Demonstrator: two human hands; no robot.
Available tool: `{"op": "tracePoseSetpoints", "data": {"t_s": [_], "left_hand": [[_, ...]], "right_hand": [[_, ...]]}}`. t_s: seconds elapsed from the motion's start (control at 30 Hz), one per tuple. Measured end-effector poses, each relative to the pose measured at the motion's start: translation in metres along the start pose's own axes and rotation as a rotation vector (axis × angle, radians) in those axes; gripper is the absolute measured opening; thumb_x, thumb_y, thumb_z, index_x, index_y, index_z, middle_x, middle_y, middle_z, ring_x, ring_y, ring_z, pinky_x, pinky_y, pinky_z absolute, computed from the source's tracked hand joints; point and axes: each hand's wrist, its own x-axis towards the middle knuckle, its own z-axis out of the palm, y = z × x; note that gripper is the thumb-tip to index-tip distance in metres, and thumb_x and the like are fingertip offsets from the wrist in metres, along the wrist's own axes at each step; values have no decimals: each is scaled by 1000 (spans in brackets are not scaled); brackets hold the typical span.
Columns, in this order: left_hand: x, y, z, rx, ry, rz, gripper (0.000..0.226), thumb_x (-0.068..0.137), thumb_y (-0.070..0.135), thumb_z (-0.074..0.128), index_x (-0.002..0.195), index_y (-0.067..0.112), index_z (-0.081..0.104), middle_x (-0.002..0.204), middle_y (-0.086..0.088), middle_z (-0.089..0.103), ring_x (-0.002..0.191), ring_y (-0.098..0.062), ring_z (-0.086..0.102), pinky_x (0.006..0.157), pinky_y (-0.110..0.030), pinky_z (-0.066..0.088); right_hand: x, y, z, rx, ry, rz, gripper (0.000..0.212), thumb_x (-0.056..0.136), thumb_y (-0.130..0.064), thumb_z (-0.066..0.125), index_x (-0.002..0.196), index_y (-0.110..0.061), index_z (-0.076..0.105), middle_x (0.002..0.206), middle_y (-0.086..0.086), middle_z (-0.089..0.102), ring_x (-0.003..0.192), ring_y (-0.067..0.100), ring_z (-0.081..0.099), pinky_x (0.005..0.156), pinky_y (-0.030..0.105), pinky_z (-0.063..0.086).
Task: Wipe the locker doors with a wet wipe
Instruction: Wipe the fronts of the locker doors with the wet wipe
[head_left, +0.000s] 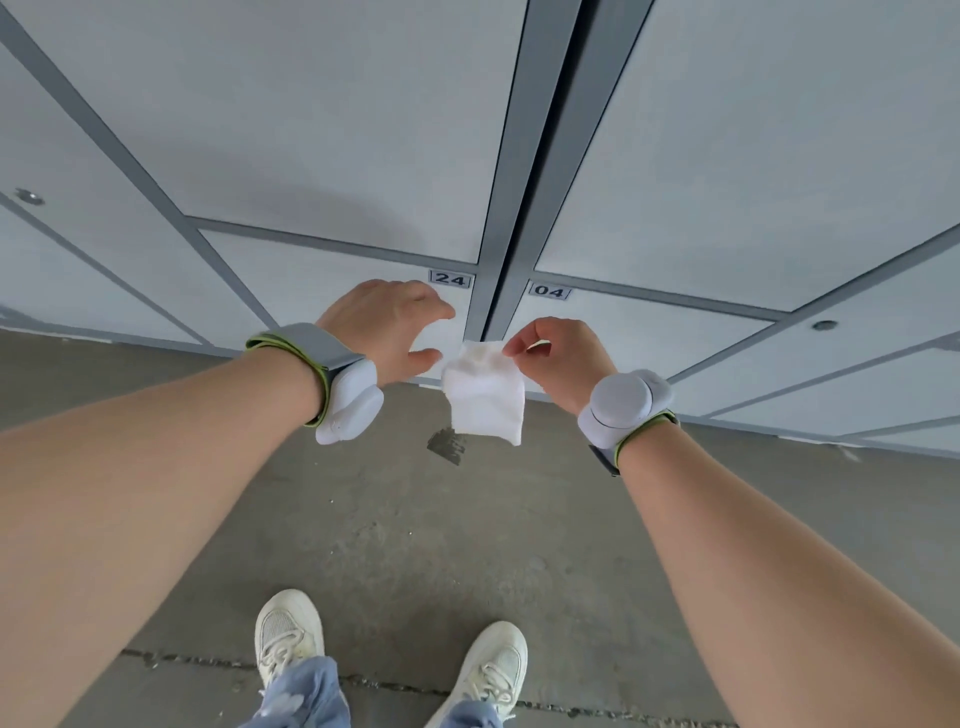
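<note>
A white wet wipe (485, 397) hangs in the air in front of the lockers. My right hand (563, 358) pinches its top right corner between thumb and fingers. My left hand (387, 325) hovers just left of the wipe with fingers spread and relaxed, the thumb near the wipe's upper left edge; whether it touches is unclear. Behind both hands stand pale grey locker doors (337, 130) in darker grey frames. The low doors carry the labels 24 (451, 279) and 04 (549, 291).
A dark vertical gap (530, 171) splits the two locker banks. Round locks sit at far left (28, 196) and right (824, 326). The concrete floor (405, 530) has a dark patch (447, 446) below the wipe. My two white shoes (389, 654) stand near the bottom edge.
</note>
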Motion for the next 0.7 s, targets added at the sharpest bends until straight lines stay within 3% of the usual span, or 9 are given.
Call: {"op": "tracePoseSetpoints", "data": {"t_s": [0.17, 0.23, 0.3, 0.47, 0.57, 0.7], "left_hand": [[-8, 24, -84, 96, -52, 33, 59, 86, 58, 52, 137, 28, 47, 142, 1, 42, 124, -21, 46, 100, -29, 31], [-11, 31, -111, 124, -43, 41, 82, 71, 75, 36, 134, 25, 50, 136, 0, 48, 119, -21, 49, 95, -30, 35], [-15, 37, -134, 116, -25, 45, 89, 65, 71, 31, 136, 20, 47, 133, -1, 52, 119, -22, 49, 96, -31, 35], [-23, 54, -186, 154, 53, 48, 53, 84, 56, 44, 123, 25, 59, 139, 3, 48, 123, -18, 46, 96, -25, 27], [-26, 60, -210, 143, 140, 56, 29, 95, 40, 51, 114, 24, 66, 140, 6, 46, 122, -17, 46, 97, -24, 23], [-35, 71, -240, 88, 252, 54, 25, 96, 29, 52, 103, 16, 72, 132, 2, 55, 118, -22, 50, 96, -27, 29]], "right_hand": [[-31, -68, -55, 41, 27, -72, 25, 89, -4, 52, 77, -23, 63, 59, -5, 52, 30, 3, 35, 35, 12, 27], [-41, -89, -75, 63, 42, -104, 25, 90, -4, 52, 77, -23, 63, 61, -4, 52, 35, 4, 36, 35, 12, 27], [-51, -107, -91, 91, 62, -137, 24, 90, -6, 54, 77, -23, 64, 62, -4, 53, 35, 4, 35, 35, 12, 27], [-73, -143, -126, 189, 84, -210, 25, 90, -5, 56, 75, -24, 63, 69, 1, 57, 29, 5, 29, 34, 12, 24], [-81, -159, -142, 268, 131, -281, 24, 86, -4, 61, 76, -26, 65, 81, -6, 65, 53, 13, 45, 44, 14, 33], [-89, -176, -161, 350, 162, -345, 22, 83, -3, 65, 80, -25, 65, 84, -10, 65, 75, 19, 56, 71, 28, 45]]}}
